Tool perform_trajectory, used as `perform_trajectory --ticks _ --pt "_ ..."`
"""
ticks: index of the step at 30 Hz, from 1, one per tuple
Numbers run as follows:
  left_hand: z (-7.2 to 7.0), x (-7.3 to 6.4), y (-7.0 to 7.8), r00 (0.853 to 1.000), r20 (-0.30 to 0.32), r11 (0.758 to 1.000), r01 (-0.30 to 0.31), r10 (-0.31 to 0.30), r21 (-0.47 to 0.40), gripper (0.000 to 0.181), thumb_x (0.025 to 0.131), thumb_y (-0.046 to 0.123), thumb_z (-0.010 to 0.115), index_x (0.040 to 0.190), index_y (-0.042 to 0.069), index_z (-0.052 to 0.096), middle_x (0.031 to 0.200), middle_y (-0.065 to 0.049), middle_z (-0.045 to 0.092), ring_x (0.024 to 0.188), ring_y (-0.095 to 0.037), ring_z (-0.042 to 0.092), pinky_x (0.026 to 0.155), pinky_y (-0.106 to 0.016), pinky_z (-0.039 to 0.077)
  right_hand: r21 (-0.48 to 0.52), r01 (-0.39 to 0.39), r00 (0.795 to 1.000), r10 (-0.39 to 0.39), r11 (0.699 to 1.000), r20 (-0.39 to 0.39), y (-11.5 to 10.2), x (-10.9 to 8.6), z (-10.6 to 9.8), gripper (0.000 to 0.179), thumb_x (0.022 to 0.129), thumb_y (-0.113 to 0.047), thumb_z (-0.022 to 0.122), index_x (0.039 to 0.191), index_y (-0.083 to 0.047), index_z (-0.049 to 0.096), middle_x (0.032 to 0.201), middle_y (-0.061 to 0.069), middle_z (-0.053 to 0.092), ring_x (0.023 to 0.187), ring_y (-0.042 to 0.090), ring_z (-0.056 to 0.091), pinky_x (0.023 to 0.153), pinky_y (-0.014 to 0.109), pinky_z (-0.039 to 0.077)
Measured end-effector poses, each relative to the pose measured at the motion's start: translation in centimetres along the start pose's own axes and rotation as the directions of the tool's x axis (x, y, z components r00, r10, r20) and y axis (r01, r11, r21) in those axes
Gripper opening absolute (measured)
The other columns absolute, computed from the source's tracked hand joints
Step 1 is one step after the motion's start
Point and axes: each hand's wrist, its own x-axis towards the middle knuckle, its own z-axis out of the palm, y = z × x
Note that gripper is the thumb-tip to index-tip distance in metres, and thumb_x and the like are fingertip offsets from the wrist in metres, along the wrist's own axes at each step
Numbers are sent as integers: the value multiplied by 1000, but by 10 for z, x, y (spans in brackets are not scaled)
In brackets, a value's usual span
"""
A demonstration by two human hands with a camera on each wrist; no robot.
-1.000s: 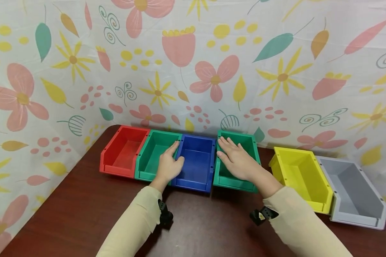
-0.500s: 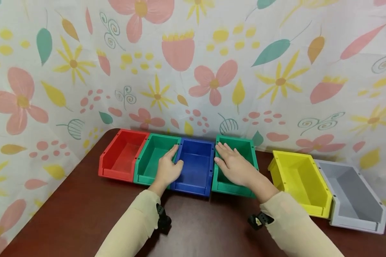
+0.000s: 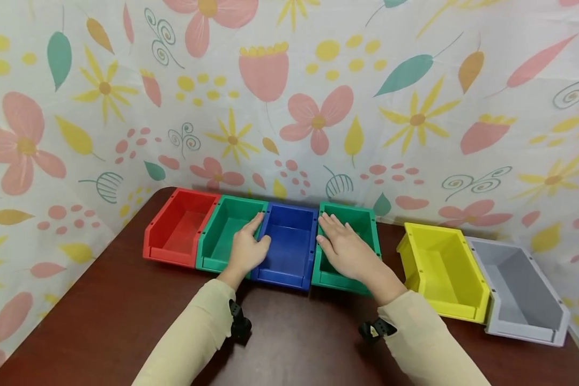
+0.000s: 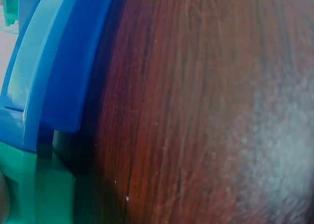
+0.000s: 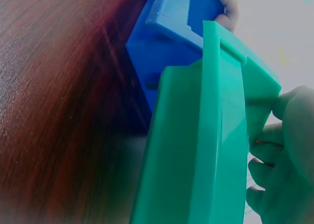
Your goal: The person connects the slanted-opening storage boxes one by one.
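In the head view, my left hand (image 3: 247, 249) rests at the seam between the left green bin (image 3: 222, 242) and the blue bin (image 3: 289, 249). Its fingers lie straight along the rim, the thumb over the blue bin's near-left side. My right hand (image 3: 347, 251) lies across the right green bin (image 3: 362, 222), fingers extended, with the fingertips at that bin's left rim. This bin stands beside the blue one with hardly a gap. In the right wrist view, the fingers (image 5: 267, 172) show behind the green bin's front lip (image 5: 228, 135); their tips are partly hidden.
A red bin (image 3: 182, 228) adjoins the left green bin at the row's left end. To the right, apart from the row, a yellow bin (image 3: 444, 268) and a grey bin (image 3: 521, 289) stand side by side. A flower-patterned cloth (image 3: 289, 96) hangs behind the brown table (image 3: 280, 332).
The right green bin has slid slightly left with my right hand, narrowing its gap to the blue bin and widening the one to the yellow bin. The head view has shifted a little.
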Motion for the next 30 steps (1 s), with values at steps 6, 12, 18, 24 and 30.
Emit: perform_trajectory --ticks 6,12,18,24,30 --pt "-1 6 1 1000 -6 1000 -15 15 5 59 86 8 50 144 13 41 149 -4 40 34 -12 21 41 -25 25 -14 -5 1000 5 1000 -14 1 4 -1 57 103 -37 31 150 -6 23 157 11 21 146 29 14 115 55 15" --pt "-3 5 0 1000 -2 1000 -9 9 15 60 86 10 49 144 15 41 149 -4 40 34 -12 22 41 -25 26 -37 -15 1000 15 999 -15 2 4 6 58 102 -37 32 151 -7 22 157 10 22 146 28 14 115 54 16" --pt "-3 3 0 1000 -2 1000 -4 4 19 59 86 9 49 145 15 40 149 -3 40 34 -12 22 40 -25 25 -49 -17 1000 16 999 -19 1 4 9 57 102 -37 31 150 -7 23 157 10 22 146 28 15 115 54 18" --pt "-1 3 1 1000 6 1000 2 -2 7 59 86 9 49 145 15 41 150 -4 39 33 -12 22 39 -25 25 -61 -24 1000 24 998 -4 1 2 10 57 103 -37 31 151 -7 22 157 10 21 146 27 15 115 53 18" --pt "-1 4 1 1000 11 1000 2 -2 11 58 87 9 50 144 15 41 150 -3 40 33 -12 22 39 -25 25 -58 -34 999 35 998 5 3 1 15 58 103 -37 31 151 -6 22 157 11 20 146 28 15 114 53 18"
